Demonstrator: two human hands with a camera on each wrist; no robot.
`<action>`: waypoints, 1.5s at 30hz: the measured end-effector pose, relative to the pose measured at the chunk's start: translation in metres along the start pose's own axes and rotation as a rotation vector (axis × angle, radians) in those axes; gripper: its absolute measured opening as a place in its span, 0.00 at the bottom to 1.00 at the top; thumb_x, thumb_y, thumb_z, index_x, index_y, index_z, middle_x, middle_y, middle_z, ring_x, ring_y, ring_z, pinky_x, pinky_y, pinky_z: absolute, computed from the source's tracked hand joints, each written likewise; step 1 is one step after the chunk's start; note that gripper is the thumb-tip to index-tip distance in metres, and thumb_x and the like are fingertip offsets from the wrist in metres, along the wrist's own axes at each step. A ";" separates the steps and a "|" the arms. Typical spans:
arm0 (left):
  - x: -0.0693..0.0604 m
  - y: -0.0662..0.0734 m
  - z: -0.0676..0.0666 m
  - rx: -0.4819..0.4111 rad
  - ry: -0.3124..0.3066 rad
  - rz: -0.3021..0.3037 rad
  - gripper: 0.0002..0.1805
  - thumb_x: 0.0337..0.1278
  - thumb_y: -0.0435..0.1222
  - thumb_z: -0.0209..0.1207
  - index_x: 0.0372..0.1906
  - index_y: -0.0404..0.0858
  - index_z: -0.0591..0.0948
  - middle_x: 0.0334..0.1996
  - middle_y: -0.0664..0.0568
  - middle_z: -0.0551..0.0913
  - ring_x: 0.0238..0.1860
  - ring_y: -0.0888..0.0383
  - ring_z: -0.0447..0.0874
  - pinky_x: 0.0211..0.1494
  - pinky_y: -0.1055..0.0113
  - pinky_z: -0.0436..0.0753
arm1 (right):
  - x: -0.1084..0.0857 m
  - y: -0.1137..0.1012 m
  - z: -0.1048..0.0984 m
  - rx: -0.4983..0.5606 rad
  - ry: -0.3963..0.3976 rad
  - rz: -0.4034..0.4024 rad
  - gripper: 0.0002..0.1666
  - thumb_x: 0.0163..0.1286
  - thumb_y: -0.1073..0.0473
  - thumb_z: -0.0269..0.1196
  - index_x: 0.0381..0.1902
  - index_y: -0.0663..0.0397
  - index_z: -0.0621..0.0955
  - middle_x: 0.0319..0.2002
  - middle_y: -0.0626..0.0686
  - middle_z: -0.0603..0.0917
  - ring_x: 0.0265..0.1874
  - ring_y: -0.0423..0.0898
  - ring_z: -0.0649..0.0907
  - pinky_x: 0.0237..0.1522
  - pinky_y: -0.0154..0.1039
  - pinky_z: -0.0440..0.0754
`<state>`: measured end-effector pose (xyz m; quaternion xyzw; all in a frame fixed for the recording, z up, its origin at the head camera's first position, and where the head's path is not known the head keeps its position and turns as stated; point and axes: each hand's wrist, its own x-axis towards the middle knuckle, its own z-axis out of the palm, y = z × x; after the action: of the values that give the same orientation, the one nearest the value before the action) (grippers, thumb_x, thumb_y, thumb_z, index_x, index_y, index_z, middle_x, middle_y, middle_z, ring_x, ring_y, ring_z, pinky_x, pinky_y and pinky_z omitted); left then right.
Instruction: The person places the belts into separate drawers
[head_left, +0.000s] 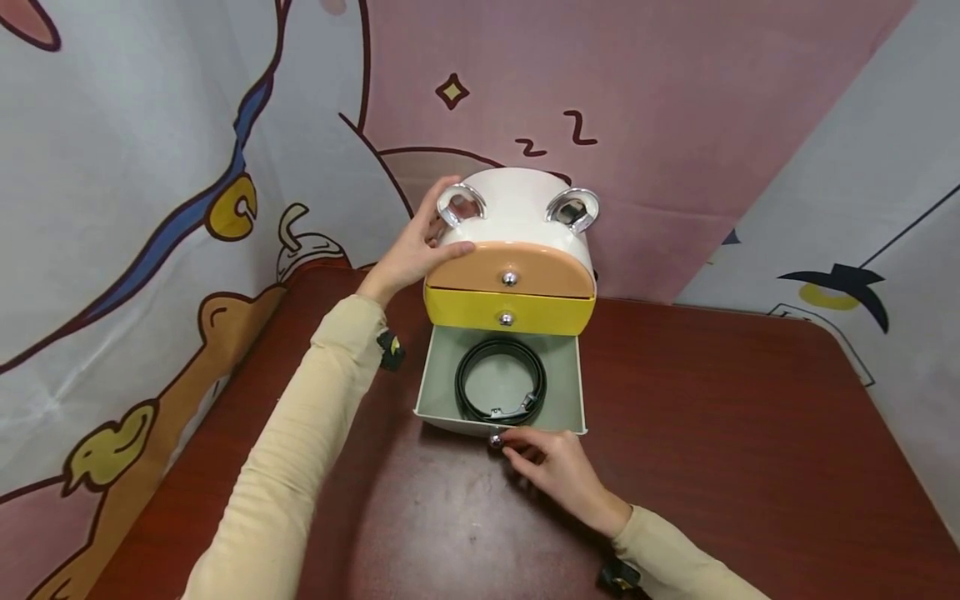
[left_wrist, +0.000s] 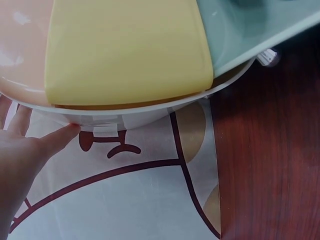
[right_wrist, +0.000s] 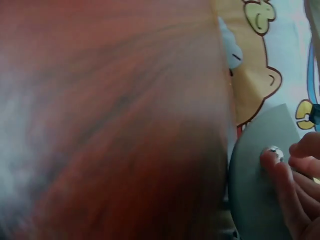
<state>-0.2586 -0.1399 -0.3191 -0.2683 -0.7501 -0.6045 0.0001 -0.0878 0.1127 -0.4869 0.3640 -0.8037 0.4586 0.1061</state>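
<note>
A small drawer cabinet [head_left: 517, 200] with a white shell and chrome rings on top stands on the table. Its orange top drawer [head_left: 480, 265] and yellow middle drawer [head_left: 465, 308] are closed. The grey-green bottom drawer [head_left: 442, 379] is pulled out, and a coiled black belt [head_left: 538, 375] with a metal buckle lies inside. My left hand [head_left: 416, 246] rests against the cabinet's left side, fingers extended and thumb near the orange front. At the bottom drawer's front, my right hand [head_left: 558, 471] pinches the round metal knob [head_left: 496, 441] between thumb and index finger.
The dark red-brown table [head_left: 712, 433] extends on both sides of the cabinet and in front of it. A cartoon-printed cloth [head_left: 645, 100] hangs close behind and along the left. The open drawer juts toward me.
</note>
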 end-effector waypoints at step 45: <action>-0.002 0.000 0.000 -0.028 -0.010 0.001 0.47 0.59 0.27 0.62 0.76 0.46 0.47 0.71 0.45 0.58 0.68 0.53 0.63 0.64 0.50 0.65 | 0.044 0.024 -0.017 -0.246 0.051 0.076 0.11 0.54 0.66 0.73 0.36 0.48 0.90 0.34 0.43 0.88 0.36 0.38 0.85 0.36 0.39 0.81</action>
<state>-0.2573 -0.1407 -0.3199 -0.2715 -0.7415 -0.6136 -0.0070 -0.1389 0.1128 -0.4710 0.3056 -0.8643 0.3692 0.1528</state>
